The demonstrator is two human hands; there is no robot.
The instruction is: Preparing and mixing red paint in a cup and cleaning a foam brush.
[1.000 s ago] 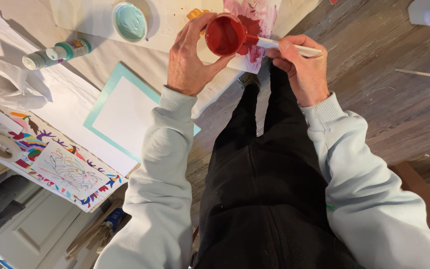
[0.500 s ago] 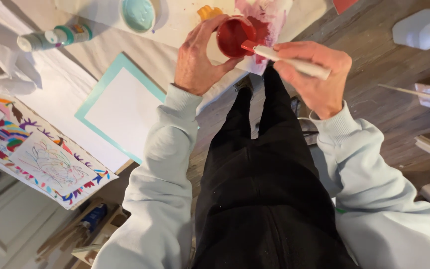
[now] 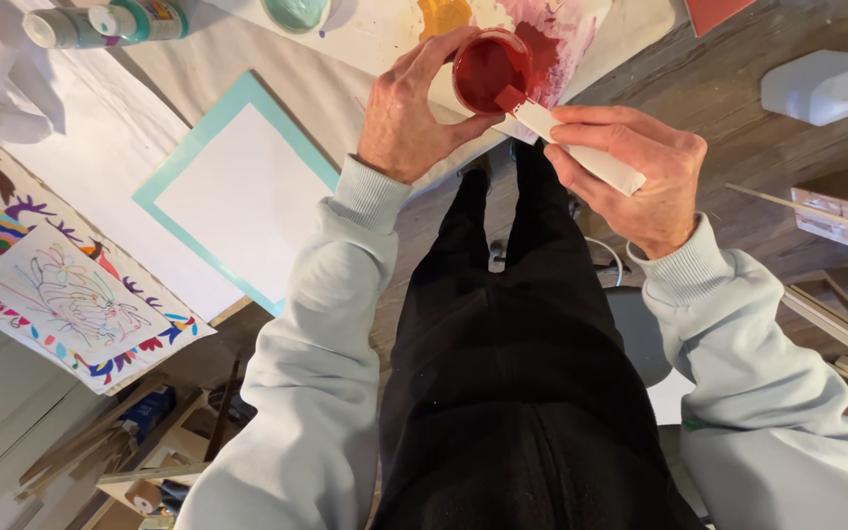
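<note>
- Right hand point(image 3: 630, 182): nearest the body, fingers closed around a flat white stick point(image 3: 581, 149). The stick's long axis slants up and left from the palm; its red-coated tip sits at the rim of the cup.
- Left hand point(image 3: 406, 118): a little farther out, fingers and thumb wrapped about a small cup of red paint point(image 3: 490, 71), held upright above the counter edge. The cup lies up and left of the right hand, just beside it; the left hand is the nearer one to it, being in contact.
- Counter point(image 3: 345, 93): covered in pale cloth. Past the cup, a paint-stained sheet point(image 3: 552, 29) with orange and red blotches.
- Left of the hands: a white sheet with a teal border point(image 3: 238, 196), flat; beyond it, a colourful drawing point(image 3: 61, 285).
- Far edge: paint bottles point(image 3: 110, 22) lying on their sides, a pale green dish point(image 3: 296, 12).
</note>
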